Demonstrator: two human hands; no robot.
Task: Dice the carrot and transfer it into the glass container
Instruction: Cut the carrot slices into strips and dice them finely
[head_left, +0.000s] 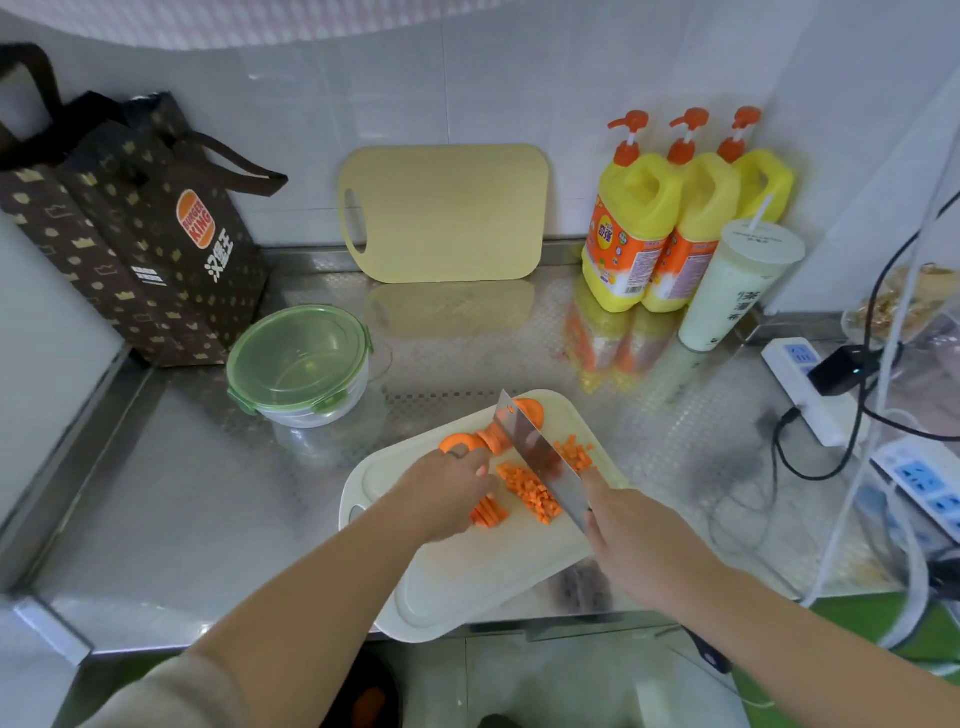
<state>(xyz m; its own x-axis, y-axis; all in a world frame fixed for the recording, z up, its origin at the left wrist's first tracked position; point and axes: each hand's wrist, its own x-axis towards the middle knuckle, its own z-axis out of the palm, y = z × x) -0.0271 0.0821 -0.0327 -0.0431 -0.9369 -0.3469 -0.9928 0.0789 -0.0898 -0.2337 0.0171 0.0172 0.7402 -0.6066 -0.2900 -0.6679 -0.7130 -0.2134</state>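
The left hand (447, 493), fingers curled, holds down carrot sticks (488, 512), while the right hand (641, 543) grips the knife (540, 462), tilted over diced carrot (532, 493).

Both bare forearms reach in from the bottom edge and converge toward the middle; a light sleeve shows at the left elbow. Left hand (447, 491) is palm down, fingers curled over carrot sticks (489, 512), holding them in place. Right hand (641, 543) is back up, fingers wrapped round the handle of the knife (540, 462), blade pointing forward and left; the handle itself is hidden.
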